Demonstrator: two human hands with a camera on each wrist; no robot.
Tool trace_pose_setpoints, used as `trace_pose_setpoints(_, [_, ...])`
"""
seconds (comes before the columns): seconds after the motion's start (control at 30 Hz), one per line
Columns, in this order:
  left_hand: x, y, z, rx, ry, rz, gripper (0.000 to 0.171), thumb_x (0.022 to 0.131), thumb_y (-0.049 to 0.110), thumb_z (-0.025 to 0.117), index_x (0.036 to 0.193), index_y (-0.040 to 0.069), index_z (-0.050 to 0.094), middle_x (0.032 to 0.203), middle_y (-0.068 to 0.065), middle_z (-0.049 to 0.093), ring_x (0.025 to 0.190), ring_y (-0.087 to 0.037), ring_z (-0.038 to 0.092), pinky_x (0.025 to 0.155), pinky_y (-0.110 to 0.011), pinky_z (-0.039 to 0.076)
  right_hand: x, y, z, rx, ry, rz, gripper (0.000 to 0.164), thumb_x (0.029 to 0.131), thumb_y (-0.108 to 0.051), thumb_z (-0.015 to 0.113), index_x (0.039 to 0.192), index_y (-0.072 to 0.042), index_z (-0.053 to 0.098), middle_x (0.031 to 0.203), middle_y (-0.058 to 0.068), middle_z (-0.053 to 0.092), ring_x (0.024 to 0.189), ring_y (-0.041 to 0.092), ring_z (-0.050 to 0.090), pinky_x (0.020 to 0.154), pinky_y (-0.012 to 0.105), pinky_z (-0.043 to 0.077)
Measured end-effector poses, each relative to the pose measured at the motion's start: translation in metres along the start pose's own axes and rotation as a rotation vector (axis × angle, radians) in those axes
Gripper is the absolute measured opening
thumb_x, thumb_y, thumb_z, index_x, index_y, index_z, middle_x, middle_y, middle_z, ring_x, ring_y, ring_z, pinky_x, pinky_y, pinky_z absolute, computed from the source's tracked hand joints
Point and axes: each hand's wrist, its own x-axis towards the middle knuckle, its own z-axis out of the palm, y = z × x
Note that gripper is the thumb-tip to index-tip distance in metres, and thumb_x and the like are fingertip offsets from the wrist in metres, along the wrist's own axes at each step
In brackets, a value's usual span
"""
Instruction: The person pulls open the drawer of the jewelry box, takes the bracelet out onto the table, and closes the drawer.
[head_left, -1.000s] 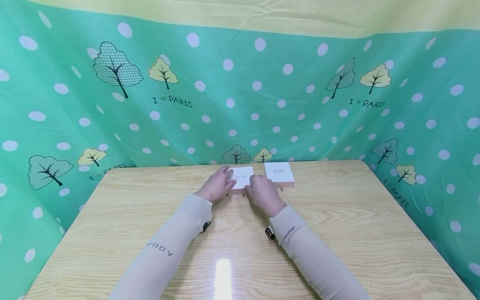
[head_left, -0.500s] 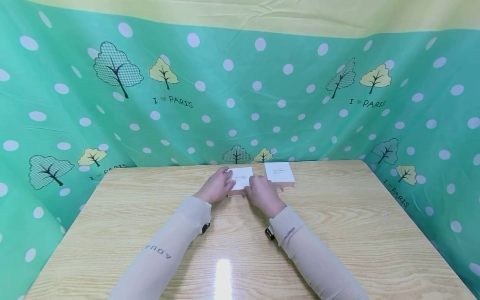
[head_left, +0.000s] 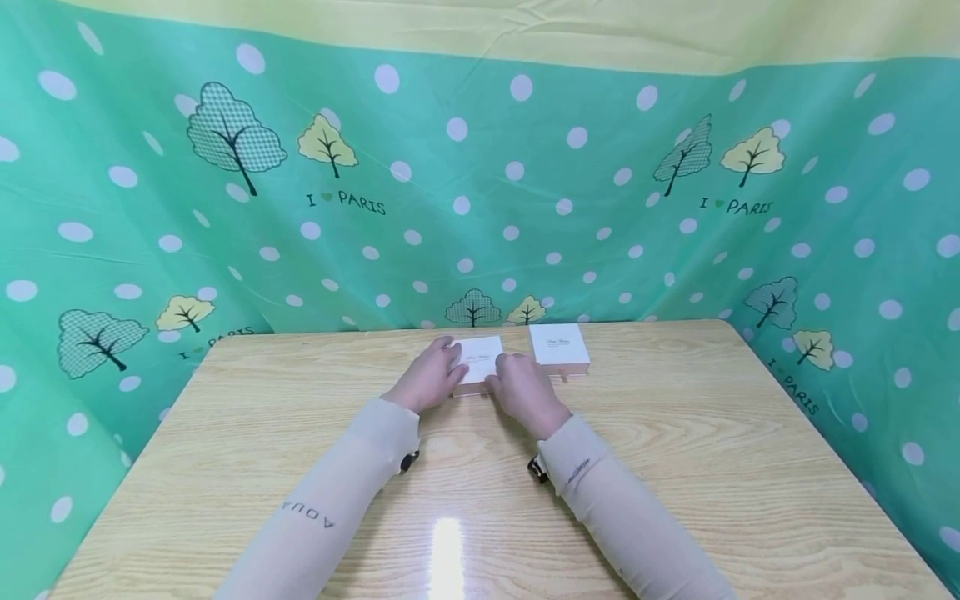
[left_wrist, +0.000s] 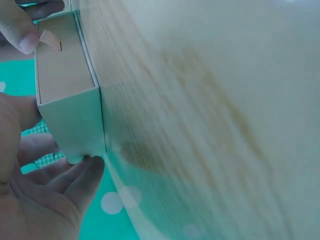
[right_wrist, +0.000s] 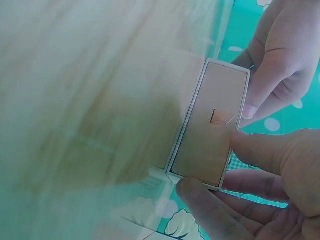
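1. White box (head_left: 477, 353) sits near the far edge of the table (head_left: 637, 450), at about 12 o'clock from me, printed top up and tan front (right_wrist: 200, 145) facing me.
2. My left hand (head_left: 429, 377) holds it at its 9 o'clock end, thumb over the upper edge and fingers round the side.
3. My right hand (head_left: 525, 387) holds it between 3 and 4 o'clock, so both hands are clamped on this one box from opposite ends.
4. A small ribbon tab (right_wrist: 220, 117) sticks out of the tan front; my right thumb is near it, but I cannot tell whether they touch.
5. A similar second box (head_left: 558, 346) stands between 2 and 3 o'clock of the first, with neither hand gripping it.
6. I judge the step in hand to be steadying or placing the box with both hands.
7. The next move, I think, calls for even pressure from 9 and 3 o'clock, keeping the box level and the tab uncrushed.
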Motion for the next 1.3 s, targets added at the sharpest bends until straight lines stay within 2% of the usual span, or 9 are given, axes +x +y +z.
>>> trace_pose_setpoints(0.5, [-0.009,0.002,-0.002,-0.029,-0.010,-0.038,0.049,0.100,0.025,0.049,0.140,-0.003,0.042,0.149,-0.024,0.030,0.136,-0.037,0.032,0.112,-0.047,0.027,-0.003,-0.004,0.000,0.049,-0.011,0.002,0.014,0.089,-0.017,0.068,0.084,-0.005,0.064,0.065,0.000,0.056,0.054,0.011,0.051,0.048,0.019,0.045])
trace_pose_setpoints(1.0, [-0.019,0.004,-0.003,-0.064,0.032,-0.022,0.049,0.099,0.022,0.052,0.138,-0.007,0.044,0.146,-0.028,0.032,0.133,-0.041,0.035,0.111,-0.048,0.029,-0.006,-0.005,-0.002,0.121,-0.013,0.029,0.015,0.087,-0.017,0.070,0.080,-0.006,0.063,0.061,-0.001,0.052,0.054,0.013,0.048,0.047,0.023,0.043])
trace_pose_setpoints(1.3, [-0.023,0.002,-0.001,-0.088,0.044,-0.042,0.050,0.098,0.021,0.053,0.138,-0.008,0.043,0.146,-0.027,0.032,0.134,-0.040,0.034,0.111,-0.048,0.029,-0.007,-0.007,-0.003,0.137,-0.034,0.047,0.014,0.087,-0.019,0.070,0.083,-0.007,0.064,0.064,0.000,0.054,0.056,0.013,0.050,0.050,0.024,0.044])
